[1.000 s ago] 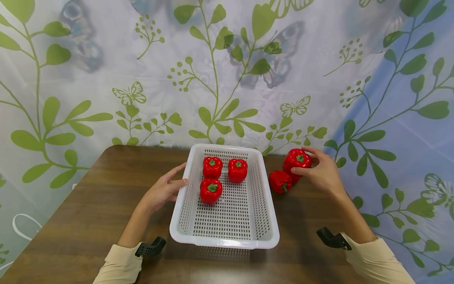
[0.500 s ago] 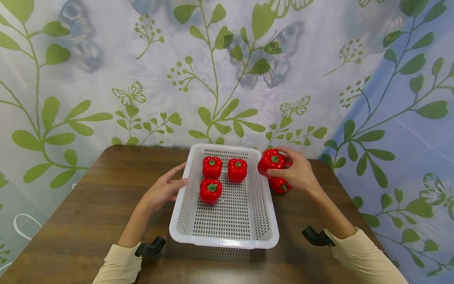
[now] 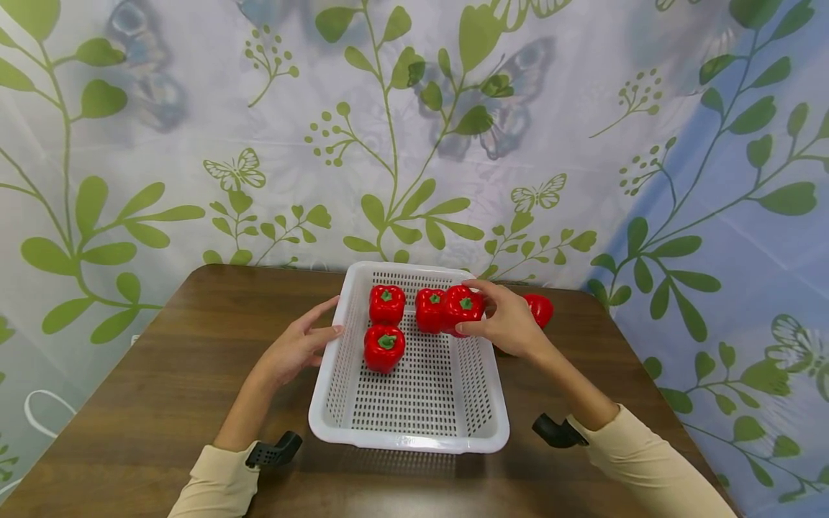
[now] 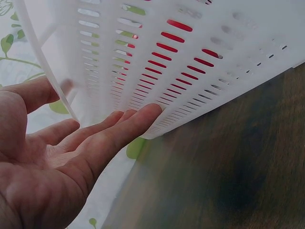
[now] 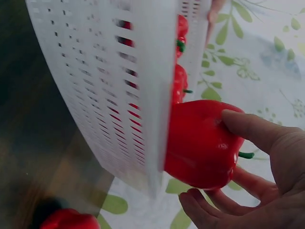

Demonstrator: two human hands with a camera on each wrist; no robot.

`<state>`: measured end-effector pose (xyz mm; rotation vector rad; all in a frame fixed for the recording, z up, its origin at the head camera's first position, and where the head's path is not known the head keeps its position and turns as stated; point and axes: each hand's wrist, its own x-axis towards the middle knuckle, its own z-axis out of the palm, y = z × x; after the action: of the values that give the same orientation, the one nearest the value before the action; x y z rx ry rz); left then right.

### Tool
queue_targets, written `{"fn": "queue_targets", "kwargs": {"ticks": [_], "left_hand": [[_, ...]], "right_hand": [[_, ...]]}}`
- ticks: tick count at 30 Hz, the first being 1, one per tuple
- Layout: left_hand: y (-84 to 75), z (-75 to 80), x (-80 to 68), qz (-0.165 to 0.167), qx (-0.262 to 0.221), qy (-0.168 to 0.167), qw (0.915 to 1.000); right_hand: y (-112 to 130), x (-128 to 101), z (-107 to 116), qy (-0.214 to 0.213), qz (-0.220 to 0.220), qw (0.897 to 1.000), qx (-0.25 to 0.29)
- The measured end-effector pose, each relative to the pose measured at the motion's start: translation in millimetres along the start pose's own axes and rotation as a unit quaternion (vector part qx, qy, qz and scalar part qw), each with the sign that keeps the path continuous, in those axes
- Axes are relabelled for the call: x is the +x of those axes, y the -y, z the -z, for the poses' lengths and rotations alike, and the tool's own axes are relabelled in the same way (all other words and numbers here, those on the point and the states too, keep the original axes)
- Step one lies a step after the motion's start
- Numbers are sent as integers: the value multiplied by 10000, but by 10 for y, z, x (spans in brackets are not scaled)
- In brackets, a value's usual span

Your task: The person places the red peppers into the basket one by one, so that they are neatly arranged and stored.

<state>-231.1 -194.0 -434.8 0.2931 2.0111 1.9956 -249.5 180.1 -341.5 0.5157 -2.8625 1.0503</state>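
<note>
My right hand (image 3: 508,320) grips a red bell pepper (image 5: 205,143) between thumb and fingers, at the right rim of the white basket (image 3: 408,440). In the head view this pepper overlaps another red bell pepper (image 3: 427,311) inside the basket; whether they touch I cannot tell. Two further bell peppers stand stem-up at the basket's left, one at the back (image 3: 387,306) and one in front of it (image 3: 383,350). My left hand (image 4: 62,152) rests at the left rim, thumb over the edge and fairly straight fingers against the outer wall.
Another red pepper (image 3: 539,309) lies on the brown wooden table (image 3: 194,360), right of the basket and partly hidden by my right hand. A leaf-patterned curtain (image 3: 291,180) hangs directly behind the table. A white cord (image 3: 39,414) loops beyond its left edge.
The right hand has carried the bell pepper leftward from the pile on the table to the basket's right side. The left hand and basket have stayed in place.
</note>
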Motion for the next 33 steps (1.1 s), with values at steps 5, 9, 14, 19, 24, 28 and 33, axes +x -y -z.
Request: {"fn": "queue_targets", "kwargs": {"ticks": [5, 9, 14, 19, 24, 28, 33], "left_hand": [[-3, 5, 0, 6, 32, -9, 10000], [-2, 7, 2, -22, 21, 25, 10000], [3, 7, -2, -43, 4, 32, 10000], [7, 4, -10, -49, -9, 39, 10000], [12, 1, -9, -64, -26, 60, 10000], [15, 1, -7, -65, -13, 54, 10000], [14, 1, -4, -98, -6, 77, 9999]], "right_hand": [[-30, -4, -135, 218, 48, 9997, -117], [-50, -23, -229, 394, 118, 9989, -214], [-67, -39, -318, 559, 219, 9978, -265], [-105, -48, -408, 591, 310, 9972, -333], [-160, -70, -487, 415, 471, 9964, -575], [-173, -95, -525, 349, 430, 9963, -659], [-194, -105, -558, 324, 504, 9949, -817]]}}
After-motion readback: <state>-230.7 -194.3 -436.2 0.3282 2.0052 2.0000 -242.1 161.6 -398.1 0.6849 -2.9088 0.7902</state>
